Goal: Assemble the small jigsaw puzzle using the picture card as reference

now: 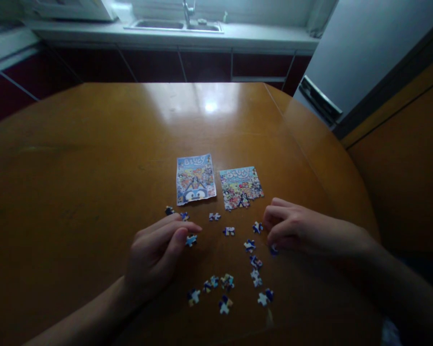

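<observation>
My right hand (292, 223) is low over the table with its fingers curled and pressed together. A dark blue and white jigsaw puzzle piece (273, 250) shows under its fingertips, partly hidden by them. Just left of these fingers lies another loose piece (257, 227). My left hand (159, 250) rests on the table, fingers stretched out and holding nothing. A light blue piece (191, 240) lies beside its thumb. Behind the hands is the partly joined puzzle (241, 187), with an uneven lower edge. To its left lies a creased picture sheet (196, 180) with the same kind of print.
Several loose pieces are scattered nearer to me, among them a joined-looking pair (265, 297) and a mixed-colour piece (227, 281). The wooden table (111, 129) has a rounded edge. Beyond it stand a counter with a sink (159, 24) and a grey fridge (361, 53).
</observation>
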The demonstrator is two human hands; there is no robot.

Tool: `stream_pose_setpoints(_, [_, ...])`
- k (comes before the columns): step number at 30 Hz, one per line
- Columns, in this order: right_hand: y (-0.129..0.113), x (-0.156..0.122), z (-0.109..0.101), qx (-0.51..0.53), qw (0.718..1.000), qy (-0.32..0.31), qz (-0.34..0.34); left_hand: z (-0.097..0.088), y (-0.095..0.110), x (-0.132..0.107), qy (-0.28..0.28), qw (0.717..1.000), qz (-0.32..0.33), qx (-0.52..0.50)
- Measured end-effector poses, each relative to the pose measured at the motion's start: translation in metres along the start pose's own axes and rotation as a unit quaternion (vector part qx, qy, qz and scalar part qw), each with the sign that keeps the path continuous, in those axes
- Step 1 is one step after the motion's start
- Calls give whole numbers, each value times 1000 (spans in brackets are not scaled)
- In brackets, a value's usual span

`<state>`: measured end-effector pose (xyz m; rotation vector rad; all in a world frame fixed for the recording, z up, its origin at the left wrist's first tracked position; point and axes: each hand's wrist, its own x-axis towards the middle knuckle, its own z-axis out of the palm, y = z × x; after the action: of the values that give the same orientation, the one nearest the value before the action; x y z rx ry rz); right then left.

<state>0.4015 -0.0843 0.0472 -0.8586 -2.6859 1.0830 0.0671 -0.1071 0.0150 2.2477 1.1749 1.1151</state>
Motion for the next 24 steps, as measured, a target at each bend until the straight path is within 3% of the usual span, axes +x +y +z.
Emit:
stream_pose_setpoints(10, [4,4,-2,1,999,37,16,0,0,0,1,1000,-2,4])
stream_pose_setpoints(24, [5,7,4,13,999,32,13,0,1,1,-4,1000,-4,2])
